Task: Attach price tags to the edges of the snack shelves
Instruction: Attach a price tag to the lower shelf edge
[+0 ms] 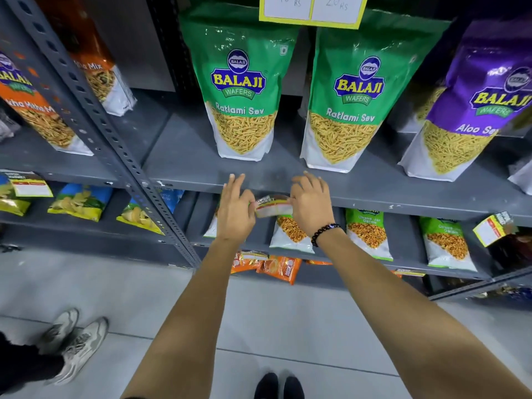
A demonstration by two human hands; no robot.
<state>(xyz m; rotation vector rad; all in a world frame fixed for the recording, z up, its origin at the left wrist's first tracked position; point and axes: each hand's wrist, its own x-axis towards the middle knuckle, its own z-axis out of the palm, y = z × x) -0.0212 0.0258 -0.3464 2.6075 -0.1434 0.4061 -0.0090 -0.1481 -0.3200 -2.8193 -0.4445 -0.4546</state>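
A small price tag (272,205) with a dark header and pale body is pressed against the front edge of the grey metal snack shelf (374,200), just below two green Ratlami Sev bags (241,90). My left hand (234,208) pinches the tag's left end and my right hand (309,204), with a black bead bracelet on the wrist, pinches its right end. The other fingers of both hands are spread over the shelf lip. The tag bends slightly between the hands.
Yellow-bordered tags hang at the left shelf edge (30,184), the right shelf edge (493,228) and the shelf above (313,10). A perforated grey upright (115,139) divides the racks. Another person's grey sneakers (74,341) stand on the floor at lower left.
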